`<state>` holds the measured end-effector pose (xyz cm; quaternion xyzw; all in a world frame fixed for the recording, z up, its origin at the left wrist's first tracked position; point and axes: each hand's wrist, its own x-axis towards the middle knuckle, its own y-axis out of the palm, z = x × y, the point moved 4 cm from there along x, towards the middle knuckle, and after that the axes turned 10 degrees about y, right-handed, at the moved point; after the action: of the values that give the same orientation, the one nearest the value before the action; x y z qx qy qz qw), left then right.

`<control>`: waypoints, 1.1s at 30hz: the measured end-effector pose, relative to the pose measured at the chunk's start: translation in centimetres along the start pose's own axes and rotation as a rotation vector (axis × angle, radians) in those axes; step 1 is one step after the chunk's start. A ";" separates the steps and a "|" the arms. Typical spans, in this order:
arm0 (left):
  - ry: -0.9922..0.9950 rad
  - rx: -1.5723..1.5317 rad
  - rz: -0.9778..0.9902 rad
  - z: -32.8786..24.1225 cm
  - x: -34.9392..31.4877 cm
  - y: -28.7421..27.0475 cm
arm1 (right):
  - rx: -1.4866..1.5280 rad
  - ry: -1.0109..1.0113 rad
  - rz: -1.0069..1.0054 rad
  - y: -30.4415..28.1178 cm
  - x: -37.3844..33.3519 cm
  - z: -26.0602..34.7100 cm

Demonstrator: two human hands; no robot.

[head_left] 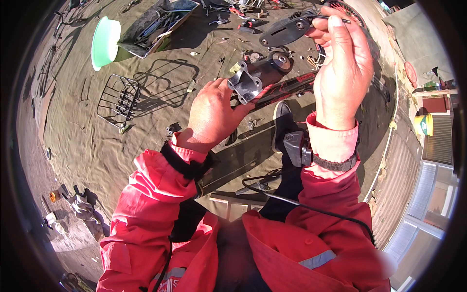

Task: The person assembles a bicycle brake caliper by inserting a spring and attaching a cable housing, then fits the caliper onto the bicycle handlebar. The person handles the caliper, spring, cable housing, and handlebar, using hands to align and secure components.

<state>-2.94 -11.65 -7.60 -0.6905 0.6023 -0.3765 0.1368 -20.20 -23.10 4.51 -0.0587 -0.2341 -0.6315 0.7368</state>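
My left hand [210,117] is closed around the near end of a black metal bracket [244,86] with rounded, holed flanges. The bracket adjoins a dark cylindrical part [268,69] with a round end; my palm side is hidden. Higher and to the right, my right hand [344,80] is raised with its fingers pinched together. From those fingers a flat black slotted plate [282,33] sticks out to the left, and a thin dark rod [339,20] crosses near the fingertips. What kind of rod it is I cannot tell.
A black wire basket [116,101] rests on the brown ground sheet at left. Beyond it are a mint-green basin [105,44] and a tray of tools [146,47]. Red-and-black frame parts [294,86] lie below my hands, near my dark shoe [283,121]. A yellow bucket [424,125] stands far right.
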 end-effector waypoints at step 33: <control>-0.171 0.027 0.137 2.0 0.1 0.2 | -1.061 1.241 0.033 -38.2 -48.1 -16.2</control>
<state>-1.72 -12.30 -9.02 -0.6755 0.6289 -0.3140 0.2226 -56.89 6.72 -37.95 -0.0431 0.5476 -0.5650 0.6157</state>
